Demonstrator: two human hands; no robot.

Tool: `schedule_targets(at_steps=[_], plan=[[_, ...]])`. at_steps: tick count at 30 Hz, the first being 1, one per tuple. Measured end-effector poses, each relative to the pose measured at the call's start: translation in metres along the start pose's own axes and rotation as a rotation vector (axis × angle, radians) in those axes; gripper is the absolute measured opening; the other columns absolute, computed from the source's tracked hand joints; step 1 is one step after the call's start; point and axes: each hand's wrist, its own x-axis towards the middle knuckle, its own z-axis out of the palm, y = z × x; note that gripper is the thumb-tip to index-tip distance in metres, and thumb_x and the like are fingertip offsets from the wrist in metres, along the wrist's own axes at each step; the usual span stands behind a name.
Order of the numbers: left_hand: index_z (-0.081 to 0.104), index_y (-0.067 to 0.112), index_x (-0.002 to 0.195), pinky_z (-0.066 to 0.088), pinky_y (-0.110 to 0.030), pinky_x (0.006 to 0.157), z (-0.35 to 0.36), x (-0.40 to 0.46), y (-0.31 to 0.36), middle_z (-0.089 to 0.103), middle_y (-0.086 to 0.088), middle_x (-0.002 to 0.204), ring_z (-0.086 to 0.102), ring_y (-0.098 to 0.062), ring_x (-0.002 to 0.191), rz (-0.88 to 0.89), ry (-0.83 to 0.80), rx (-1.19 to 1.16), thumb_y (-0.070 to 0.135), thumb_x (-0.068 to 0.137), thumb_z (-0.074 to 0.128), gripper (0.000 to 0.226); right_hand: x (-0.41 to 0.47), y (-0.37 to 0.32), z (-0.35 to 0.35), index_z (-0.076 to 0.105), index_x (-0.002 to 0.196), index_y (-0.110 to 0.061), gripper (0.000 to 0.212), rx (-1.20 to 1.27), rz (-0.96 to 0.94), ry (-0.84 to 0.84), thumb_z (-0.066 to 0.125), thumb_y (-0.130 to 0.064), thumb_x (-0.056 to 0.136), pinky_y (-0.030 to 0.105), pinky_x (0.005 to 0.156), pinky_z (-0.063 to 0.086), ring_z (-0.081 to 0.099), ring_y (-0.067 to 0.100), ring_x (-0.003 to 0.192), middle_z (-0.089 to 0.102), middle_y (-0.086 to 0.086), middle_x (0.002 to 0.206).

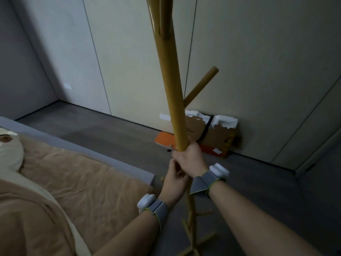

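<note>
**Beside the bed, mid-floor: coat-stand pole held over its base**

At the centre of the floor (pixel 110 133), between bed and wall panels (pixel 258 71).

Item: upper pole (pixel 171 80), yellow wood, near upright with its top leaning slightly left, lifted clear of the ground. One peg (pixel 202 85) angles up to the right.

Grip: the right hand (pixel 191 159) has its fingers wrapped round the pole's bottom end and bears it. Directly beneath and touching it, the left hand (pixel 173 183) has its fingers curled at the joint. Whether they grip anything cannot be told, as the spot is hidden.

Mating part: lower section (pixel 191 215), a thin stem with short pegs and splayed feet, standing on the floor under both hands.

Surroundings: bed (pixel 83 182) with tan cover at left, and a pale pillow (pixel 9 150) at its far edge. A torn cardboard box (pixel 212 133) with white foam stands against the wall, with an orange box (pixel 164 139) before it.

Risks, as judged:
- One hand low on a long pole gives little leverage, so the top may swing and tip.
- A skewed meeting could jam the joint or pinch the left fingers.
- The light base may topple if pushed sideways.
</note>
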Motion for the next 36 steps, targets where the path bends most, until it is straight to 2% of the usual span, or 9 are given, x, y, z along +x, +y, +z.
schedule_targets(at_steps=[5,10,13,17,20,22,27,31,36], plan=[[0.058,0.004,0.108,0.041,0.002,0.066,0.033,0.023,0.035,0.055,0.016,0.086,0.052,0.031,0.079,0.222,0.174,0.162,0.003,0.096,0.055,0.012,-0.003,-0.026,-0.036,0.051,0.082,-0.013,0.032,-0.144,-0.140,0.046,0.070,-0.039,0.083,0.016,0.041,0.031,0.052,0.002,0.047,0.050,-0.007,0.057],[0.062,0.008,0.108,0.059,-0.029,0.076,0.054,0.034,0.074,0.072,-0.010,0.096,0.071,-0.015,0.091,0.196,0.031,-0.053,0.017,0.093,0.064,0.018,-0.019,0.006,-0.095,0.056,0.108,-0.038,0.023,0.190,-0.240,0.031,0.063,-0.042,0.086,0.015,0.075,0.052,0.064,0.001,0.090,0.066,-0.014,0.096],[0.062,0.011,0.104,0.059,-0.028,0.069,0.048,0.048,0.103,0.069,-0.006,0.088,0.069,-0.018,0.079,0.148,-0.009,-0.109,0.027,0.089,0.069,0.023,-0.032,0.054,-0.099,0.055,0.098,-0.050,0.024,0.267,-0.072,0.075,0.063,-0.033,0.082,0.021,0.076,0.048,0.062,0.007,0.093,0.063,-0.020,0.096],[0.060,0.011,0.104,0.060,-0.034,0.071,0.056,0.059,0.151,0.065,-0.001,0.083,0.066,-0.012,0.073,0.233,-0.134,-0.058,0.032,0.090,0.067,0.026,-0.027,0.073,-0.078,0.054,0.098,-0.036,0.023,0.161,0.176,-0.111,0.070,-0.029,0.084,0.025,0.076,0.049,0.062,0.014,0.095,0.064,-0.006,0.103],[0.059,0.011,0.115,0.062,-0.035,0.077,0.073,0.063,0.180,0.068,-0.005,0.095,0.069,-0.015,0.084,0.314,-0.212,-0.025,0.034,0.091,0.064,0.034,-0.011,0.054,-0.084,0.062,0.094,-0.018,0.034,0.204,0.215,-0.005,0.071,-0.044,0.074,0.037,0.079,0.046,0.064,0.020,0.088,0.069,0.002,0.090],[0.059,0.017,0.118,0.061,-0.031,0.079,0.080,0.065,0.193,0.070,-0.002,0.102,0.071,-0.012,0.092,0.368,-0.230,-0.013,0.034,0.093,0.062,0.031,-0.003,0.045,-0.096,0.062,0.079,-0.014,0.025,0.276,0.177,0.048,0.074,-0.036,0.078,0.036,0.077,0.044,0.063,0.018,0.079,0.067,0.002,0.078],[0.061,0.024,0.126,0.055,-0.034,0.093,0.069,0.070,0.164,0.070,0.002,0.114,0.066,-0.010,0.107,0.437,-0.140,0.087,0.032,0.093,0.063,0.034,0.008,0.040,-0.132,0.065,0.081,-0.020,0.011,0.385,0.129,0.073,0.072,-0.028,0.084,0.042,0.081,0.049,0.063,0.025,0.083,0.066,0.005,0.077],[0.066,0.033,0.108,0.058,-0.031,0.082,0.066,0.067,0.104,0.070,0.006,0.106,0.068,-0.015,0.103,0.228,-0.157,0.151,0.030,0.092,0.063,0.016,0.021,0.030,-0.167,0.066,0.094,-0.017,0.021,0.484,0.054,0.049,0.072,-0.032,0.082,0.035,0.074,0.048,0.063,0.022,0.081,0.063,0.007,0.082],[0.074,0.022,0.094,0.056,-0.047,0.093,0.108,0.071,0.069,0.076,-0.007,0.099,0.072,-0.024,0.099,0.094,-0.085,0.011,0.033,0.087,0.066,0.016,0.046,0.015,-0.199,0.063,0.102,-0.009,0.027,0.585,-0.049,0.035,0.071,-0.028,0.085,0.024,0.064,0.053,0.062,0.011,0.065,0.062,0.000,0.069]])
